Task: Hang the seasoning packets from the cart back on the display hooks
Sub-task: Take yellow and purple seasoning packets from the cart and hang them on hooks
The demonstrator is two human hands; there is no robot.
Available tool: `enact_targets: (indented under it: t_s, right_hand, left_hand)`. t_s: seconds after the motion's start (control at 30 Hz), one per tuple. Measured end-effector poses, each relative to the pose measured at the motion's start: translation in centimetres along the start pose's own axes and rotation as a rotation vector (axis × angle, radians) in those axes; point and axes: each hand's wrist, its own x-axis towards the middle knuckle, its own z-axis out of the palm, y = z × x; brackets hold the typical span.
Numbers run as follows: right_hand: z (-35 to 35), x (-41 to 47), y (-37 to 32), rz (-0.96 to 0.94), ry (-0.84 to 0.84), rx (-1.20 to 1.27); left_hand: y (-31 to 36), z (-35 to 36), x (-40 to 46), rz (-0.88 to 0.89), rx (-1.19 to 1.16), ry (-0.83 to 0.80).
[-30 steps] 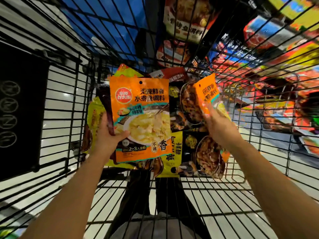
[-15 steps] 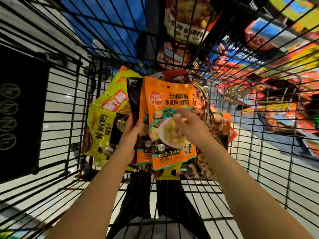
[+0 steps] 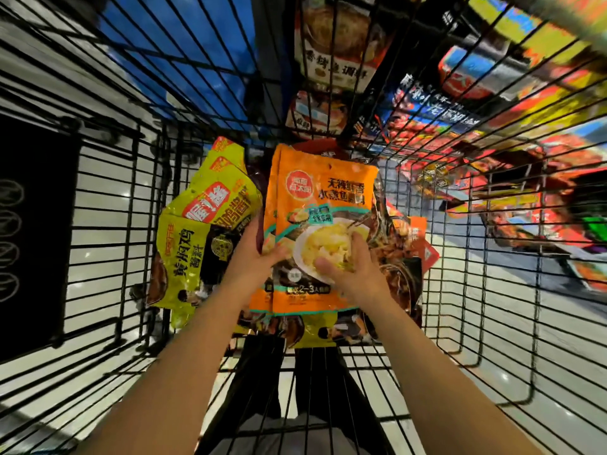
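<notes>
Reaching forward from the bottom of the view, two bare forearms meet over the wire cart (image 3: 108, 224), whose black bars frame everything. At the centre, the left hand (image 3: 249, 254) grips the left edge of a pair of orange seasoning packets (image 3: 323, 198), thumb laid across the front and fingers behind. The right hand (image 3: 353, 267) sits on the front of the same pair at about 4 o'clock of the printed bowl, fingers curled onto the foil and thumb pointing toward 9 o'clock. The two orange packets are stacked face to face, the rear one showing as a thin strip along the left side, and they are held upright above the pile in the cart.

At 9 o'clock from the hands, yellow packets (image 3: 197, 244) lie overlapped against the cart's left wall. Under and at 3 o'clock of the orange pair lie dark packets (image 3: 399, 257) printed with food, and a yellow one peeks out at 6 o'clock.

Farther off, through the bars at 12 to 2 o'clock, hang the display packets (image 3: 335, 60), blurred in red, blue and yellow. Pale floor tiles (image 3: 492, 310) show through the bars at 3 o'clock.
</notes>
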Motion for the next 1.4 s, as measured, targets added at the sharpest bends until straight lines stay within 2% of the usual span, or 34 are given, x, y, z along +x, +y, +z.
enact_targets:
  t_s: [0.13, 0.3, 0.37, 0.53, 0.63, 0.77, 0.93, 1.1, 1.23, 1.4]
  right_hand:
    - [-2.0, -2.8, -0.5, -0.032, 0.013, 0.371]
    - [-5.0, -7.9, -2.0, -0.146, 0.016, 0.324]
    - [-5.7, -10.9, -3.3, -0.231, 0.017, 0.381]
    - [-6.7, -17.7, -4.8, -0.325, 0.252, 0.743]
    - [-7.2, -21.4, -5.2, -0.386, 0.258, 0.853]
    - [-8.1, -25.4, -5.4, -0.437, 0.347, 0.944]
    - [-11.8, -31.5, -6.6, -0.611, 0.500, 0.975]
    - [-16.5, -36.9, -8.4, -0.741, 0.646, 1.134]
    - [-20.0, -39.2, -9.8, -0.865, 0.751, 1.152]
    - [-23.5, -38.8, -10.5, -0.891, 0.773, 1.154]
  left_hand:
    - [2.8, -1.8, -1.9, -0.007, -0.032, -0.002]
    - [4.9, -4.5, -7.1, -0.019, -0.158, 0.036]
    - [6.6, -5.1, -9.8, 0.045, -0.144, 0.034]
    - [9.8, -6.3, -16.2, 0.175, -0.177, 0.006]
    - [11.3, -6.8, -19.8, 0.327, -0.177, -0.040]
    - [12.9, -7.3, -22.9, 0.455, -0.214, -0.072]
    - [16.8, -6.4, -26.0, 0.653, -0.296, -0.093]
    - [21.5, -6.2, -28.9, 0.768, -0.399, -0.123]
    - [24.6, -6.3, -29.7, 0.853, -0.455, -0.113]
    - [26.4, -5.4, -29.7, 0.900, -0.556, -0.064]
